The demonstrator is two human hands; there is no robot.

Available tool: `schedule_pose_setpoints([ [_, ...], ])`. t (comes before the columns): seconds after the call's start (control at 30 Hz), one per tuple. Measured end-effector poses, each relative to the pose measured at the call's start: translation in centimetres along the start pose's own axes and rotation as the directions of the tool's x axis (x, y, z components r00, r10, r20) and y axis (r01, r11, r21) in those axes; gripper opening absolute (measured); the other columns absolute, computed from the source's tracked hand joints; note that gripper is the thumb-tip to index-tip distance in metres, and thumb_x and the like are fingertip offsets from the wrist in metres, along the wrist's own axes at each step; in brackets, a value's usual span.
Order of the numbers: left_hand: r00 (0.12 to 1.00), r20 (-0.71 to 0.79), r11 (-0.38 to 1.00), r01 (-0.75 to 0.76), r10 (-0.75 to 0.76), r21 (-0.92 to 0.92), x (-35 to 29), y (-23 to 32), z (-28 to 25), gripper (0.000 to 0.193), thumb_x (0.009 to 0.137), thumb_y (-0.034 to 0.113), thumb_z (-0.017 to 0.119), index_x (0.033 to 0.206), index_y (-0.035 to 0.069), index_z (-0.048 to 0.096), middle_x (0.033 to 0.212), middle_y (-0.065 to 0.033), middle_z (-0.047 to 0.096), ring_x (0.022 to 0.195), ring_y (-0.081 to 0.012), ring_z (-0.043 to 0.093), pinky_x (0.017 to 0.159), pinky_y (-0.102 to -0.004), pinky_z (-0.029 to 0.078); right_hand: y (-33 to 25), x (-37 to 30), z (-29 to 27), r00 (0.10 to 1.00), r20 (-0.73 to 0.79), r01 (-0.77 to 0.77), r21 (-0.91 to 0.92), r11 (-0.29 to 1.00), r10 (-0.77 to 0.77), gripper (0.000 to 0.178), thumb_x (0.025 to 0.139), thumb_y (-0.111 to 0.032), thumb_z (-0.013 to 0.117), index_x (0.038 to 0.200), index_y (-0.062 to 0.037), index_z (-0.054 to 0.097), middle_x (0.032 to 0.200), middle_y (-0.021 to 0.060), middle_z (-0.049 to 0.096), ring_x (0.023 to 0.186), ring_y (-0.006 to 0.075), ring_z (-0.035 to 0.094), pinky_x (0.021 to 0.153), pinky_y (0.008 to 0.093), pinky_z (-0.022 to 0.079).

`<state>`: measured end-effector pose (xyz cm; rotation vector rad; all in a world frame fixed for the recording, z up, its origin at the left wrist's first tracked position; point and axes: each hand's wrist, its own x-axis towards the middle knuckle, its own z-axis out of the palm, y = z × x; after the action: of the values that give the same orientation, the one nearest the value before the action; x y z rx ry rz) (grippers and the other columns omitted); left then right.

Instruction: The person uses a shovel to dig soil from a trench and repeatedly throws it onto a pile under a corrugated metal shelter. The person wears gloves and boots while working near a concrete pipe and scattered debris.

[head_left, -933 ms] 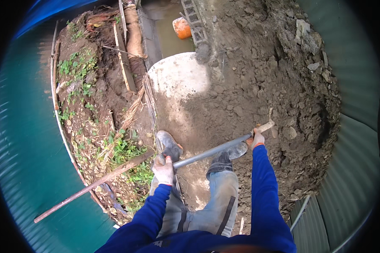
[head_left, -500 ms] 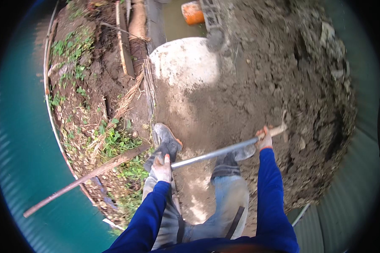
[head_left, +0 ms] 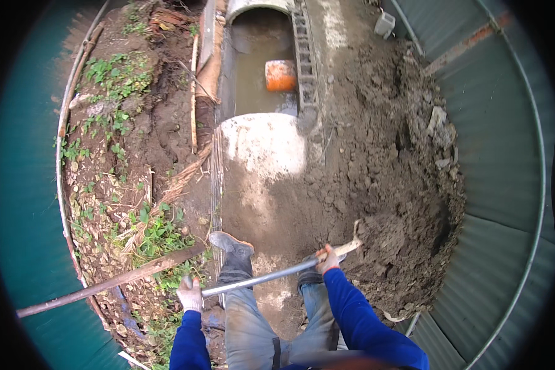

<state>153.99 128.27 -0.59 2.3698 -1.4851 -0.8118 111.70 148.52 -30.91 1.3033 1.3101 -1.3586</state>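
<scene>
My left hand (head_left: 190, 293), in a pale glove, is closed around the lower left end of a long tool with a grey metal pole (head_left: 259, 279). Farther up the pole, my right hand (head_left: 328, 258) grips near the pale, wood-coloured section. The tool slants across my legs and rises to the right. Its far end (head_left: 357, 231) has a short crosspiece and lies against the edge of a mud heap (head_left: 407, 246); I cannot make out what kind of head it is. My boots (head_left: 233, 242) stand on muddy ground below the pole.
Ahead, a water-filled channel (head_left: 253, 74) holds an orange drum-like object (head_left: 280, 75), with hollow blocks (head_left: 305, 61) along its right side. A pale rounded slab (head_left: 268, 142) lies before it. Corrugated metal sheets (head_left: 499, 265) wall the right. A wooden plank (head_left: 148, 268) lies at left.
Both hands and the tool have shifted left and lower in the view. The tool's far end now meets the mud heap. More of the channel shows because the view has tilted up.
</scene>
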Motion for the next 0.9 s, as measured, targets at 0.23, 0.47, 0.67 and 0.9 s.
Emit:
schedule_pose_setpoints([
  [0.23, 0.978, -0.058, 0.978, 0.196, -0.2, -0.068, 2.6, -6.4, -15.0, 0.049, 0.092, 0.005, 0.071, 0.137, -0.011, 0.06, 0.132, -0.0293, 0.067, 0.123, -0.0344, 0.066, 0.108, -0.0391, 0.052, 11.2, -12.3, 4.1, 0.997, 0.052, -0.05, -0.042, 0.998, 0.053, 0.028, 0.1, -0.03, 0.071, 0.083, -0.0124, 0.058, 0.076, 0.008, 0.063, 0.07, 0.0278, 0.061, 0.065, 0.0455, 0.055],
  [0.47, 0.927, -0.161, 0.9, 0.27, -0.339, -0.341, 4.8, -16.4, -30.8, 0.019, 0.091, 0.007, 0.073, 0.096, -0.005, 0.06, 0.082, -0.0091, 0.064, 0.074, -0.0187, 0.059, 0.07, -0.0397, 0.052, 24.4, -24.9, 10.8, 0.97, 0.189, -0.115, -0.202, 0.973, 0.154, 0.023, 0.103, -0.028, 0.066, 0.088, -0.0127, 0.059, 0.074, 0.0076, 0.06, 0.069, 0.0257, 0.059, 0.069, 0.0419, 0.056],
  [0.67, 0.871, -0.242, 0.849, 0.295, -0.428, -0.438, -0.5, -23.4, -45.4, 0.022, 0.096, 0.011, 0.071, 0.105, -0.004, 0.057, 0.082, -0.007, 0.061, 0.058, -0.0172, 0.056, 0.05, -0.0376, 0.048, 37.2, -33.9, 14.7, 0.956, 0.175, -0.162, -0.362, 0.918, 0.237, 0.014, 0.097, -0.023, 0.076, 0.096, -0.0156, 0.064, 0.082, 0.0066, 0.064, 0.072, 0.0246, 0.063, 0.072, 0.0428, 0.062],
  [0.9, 0.561, -0.349, 0.644, 0.502, -0.75, -0.578, -14.9, -23.4, -47.9, 0.043, 0.097, 0.02, 0.072, 0.128, -0.006, 0.059, 0.084, -0.0105, 0.066, 0.056, -0.0186, 0.058, 0.045, -0.0358, 0.045, 45.0, -41.9, 19.4, 0.92, 0.292, 0.027, -0.714, 0.7, 0.263, 0.012, 0.097, -0.017, 0.071, 0.098, -0.0064, 0.064, 0.073, 0.0081, 0.061, 0.061, 0.024, 0.063, 0.057, 0.0397, 0.058],
])
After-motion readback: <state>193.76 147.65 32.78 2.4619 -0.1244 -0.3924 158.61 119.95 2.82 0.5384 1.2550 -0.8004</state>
